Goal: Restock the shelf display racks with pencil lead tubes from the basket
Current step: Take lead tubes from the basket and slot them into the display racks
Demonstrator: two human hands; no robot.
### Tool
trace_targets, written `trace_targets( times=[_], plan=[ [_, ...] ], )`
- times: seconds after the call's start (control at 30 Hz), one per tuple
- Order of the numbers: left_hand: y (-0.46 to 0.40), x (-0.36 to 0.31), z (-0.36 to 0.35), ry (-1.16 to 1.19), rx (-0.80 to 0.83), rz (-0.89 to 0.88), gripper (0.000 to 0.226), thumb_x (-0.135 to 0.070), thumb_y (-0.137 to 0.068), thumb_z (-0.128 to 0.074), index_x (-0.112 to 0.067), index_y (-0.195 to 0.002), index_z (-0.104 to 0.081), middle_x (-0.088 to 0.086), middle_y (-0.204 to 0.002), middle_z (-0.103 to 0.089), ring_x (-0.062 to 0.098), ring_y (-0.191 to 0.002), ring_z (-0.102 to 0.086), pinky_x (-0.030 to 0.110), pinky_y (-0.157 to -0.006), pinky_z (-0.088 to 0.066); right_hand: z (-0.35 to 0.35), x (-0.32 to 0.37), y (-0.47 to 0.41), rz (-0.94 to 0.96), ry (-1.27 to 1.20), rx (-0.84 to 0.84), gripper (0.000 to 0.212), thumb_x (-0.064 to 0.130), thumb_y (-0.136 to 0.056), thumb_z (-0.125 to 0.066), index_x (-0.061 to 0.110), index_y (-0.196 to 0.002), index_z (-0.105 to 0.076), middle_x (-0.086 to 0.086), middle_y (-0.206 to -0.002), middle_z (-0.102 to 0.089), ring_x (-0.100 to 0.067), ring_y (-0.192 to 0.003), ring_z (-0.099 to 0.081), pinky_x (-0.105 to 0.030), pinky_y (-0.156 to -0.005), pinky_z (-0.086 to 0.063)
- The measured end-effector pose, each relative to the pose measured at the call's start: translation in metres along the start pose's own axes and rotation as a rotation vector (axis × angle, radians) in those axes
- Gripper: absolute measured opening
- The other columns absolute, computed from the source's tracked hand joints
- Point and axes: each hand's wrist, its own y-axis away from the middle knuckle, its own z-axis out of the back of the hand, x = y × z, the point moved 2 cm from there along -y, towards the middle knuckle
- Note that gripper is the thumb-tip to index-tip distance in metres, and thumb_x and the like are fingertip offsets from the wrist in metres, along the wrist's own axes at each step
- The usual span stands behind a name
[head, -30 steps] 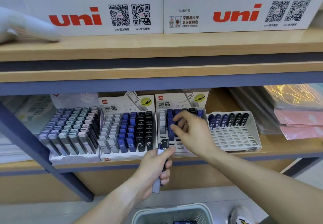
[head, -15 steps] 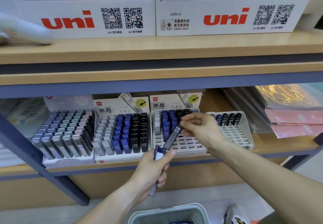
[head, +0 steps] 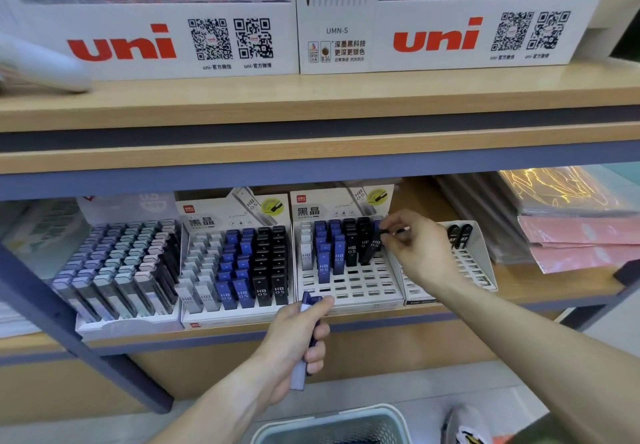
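A person's right hand (head: 412, 246), which half a second ago drew a black lead tube (head: 375, 241) from the left hand's (head: 294, 343) bundle, now pinches its top as it stands among the black tubes at the right side of the half-filled rack (head: 349, 284); the left hand now holds only the remaining tubes (head: 304, 339), lower, below the shelf edge

Both forearms are bare to the frame edge, no sleeves showing; the left hand (head: 298, 336) and right hand (head: 417, 246) carry no gloves; a white shoe (head: 465, 426) with yellow-black marking sits at five o'clock.
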Motion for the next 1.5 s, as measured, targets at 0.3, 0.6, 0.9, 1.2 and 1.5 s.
trace_targets(
  times=[0.3,0.6,0.9,1.2,1.5],
  plan=[
    [-0.002,-0.003,-0.003,-0.005,-0.007,-0.005,0.038,-0.041,-0.093,-0.071,-0.012,-0.101,-0.048,-0.002,-0.062,-0.042,0.013,-0.044,-0.027,0.023,-0.042,-0.023,-0.002,0.005,-0.003,0.136,0.105,0.085,0.019,0.011,-0.09,-0.073,0.029,-0.095,-0.072,0.015,-0.087,-0.069,-0.003,-0.081,-0.068,-0.015,-0.071,-0.052],
    [-0.002,-0.005,-0.004,-0.007,0.007,-0.015,0.037,-0.04,-0.094,-0.07,-0.013,-0.098,-0.044,-0.002,-0.061,-0.042,0.013,-0.043,-0.027,0.023,-0.041,-0.024,0.002,0.004,-0.01,0.139,0.153,0.087,0.017,0.01,-0.087,-0.075,0.025,-0.095,-0.075,0.013,-0.081,-0.069,-0.003,-0.077,-0.067,-0.007,-0.068,-0.048],
    [0.0,-0.005,-0.004,-0.007,-0.002,-0.012,0.041,-0.042,-0.092,-0.072,-0.012,-0.102,-0.046,-0.003,-0.062,-0.043,0.013,-0.044,-0.028,0.023,-0.041,-0.023,-0.005,0.006,-0.003,0.155,0.248,0.119,0.03,0.009,-0.09,-0.07,0.023,-0.117,-0.074,0.004,-0.099,-0.063,-0.014,-0.082,-0.067,-0.024,-0.076,-0.05],
    [0.005,-0.011,-0.01,0.094,0.011,-0.001,0.069,-0.071,-0.088,-0.055,-0.008,-0.113,-0.065,0.001,-0.062,-0.045,0.013,-0.043,-0.029,0.022,-0.043,-0.025,-0.025,0.043,0.045,-0.184,-0.252,0.617,0.011,0.028,-0.088,-0.079,0.02,-0.096,-0.077,-0.007,-0.087,-0.076,-0.01,-0.071,-0.067,-0.021,-0.062,-0.05],
    [0.008,-0.009,-0.012,0.027,-0.018,0.017,0.07,-0.074,-0.088,-0.049,-0.008,-0.098,-0.065,0.004,-0.061,-0.047,0.015,-0.041,-0.031,0.023,-0.042,-0.028,-0.039,0.05,0.054,-0.437,-0.453,0.659,0.017,0.013,-0.085,-0.081,0.006,-0.098,-0.073,-0.01,-0.08,-0.076,-0.014,-0.07,-0.07,-0.023,-0.065,-0.055]
  ],
)
